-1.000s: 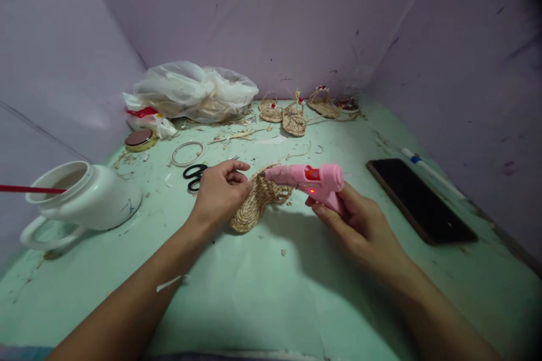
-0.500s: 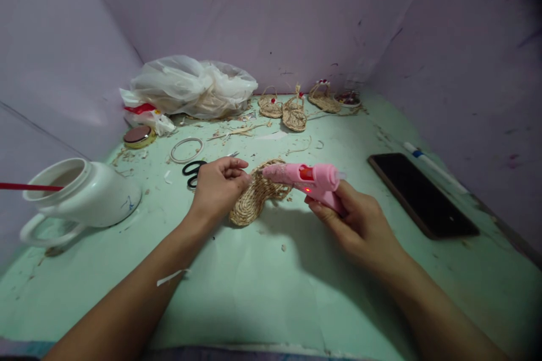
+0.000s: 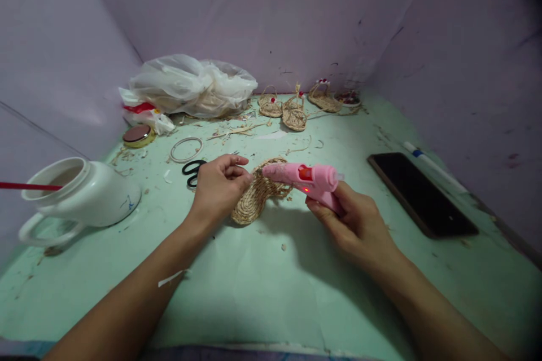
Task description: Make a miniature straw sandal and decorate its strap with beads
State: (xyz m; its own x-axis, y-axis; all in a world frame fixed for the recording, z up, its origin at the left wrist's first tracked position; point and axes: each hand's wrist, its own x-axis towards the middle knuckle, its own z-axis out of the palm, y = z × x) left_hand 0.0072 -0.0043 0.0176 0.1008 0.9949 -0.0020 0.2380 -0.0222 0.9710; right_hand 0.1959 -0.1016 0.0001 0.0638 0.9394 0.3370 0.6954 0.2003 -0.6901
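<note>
A woven straw slipper sole (image 3: pixel 249 207), curved and pale brown, lies at the middle of the table. At its left edge is my left hand (image 3: pixel 222 183), with thumb and fingers pinched together on the rim. A pink glue gun (image 3: pixel 292 174) is gripped in my right hand (image 3: pixel 355 217); its red light glows and its nozzle points left over the upper part of the sole. The gun hides part of the sole's far side. Black-handled scissors (image 3: pixel 193 172) lie just behind my left hand, their blades mostly covered by it.
A white mug (image 3: pixel 97 194) with a red stick stands at left. A phone (image 3: pixel 419 194) and a white pen (image 3: pixel 432 164) lie at right. Behind are a tape ring (image 3: pixel 186 149), a round tin (image 3: pixel 138 135), a plastic bag (image 3: pixel 190 87) and small woven slippers (image 3: pixel 294 115).
Almost nothing differs. The sole and my left fingers have shifted very slightly, while the glue gun stays over the same part of the sole.
</note>
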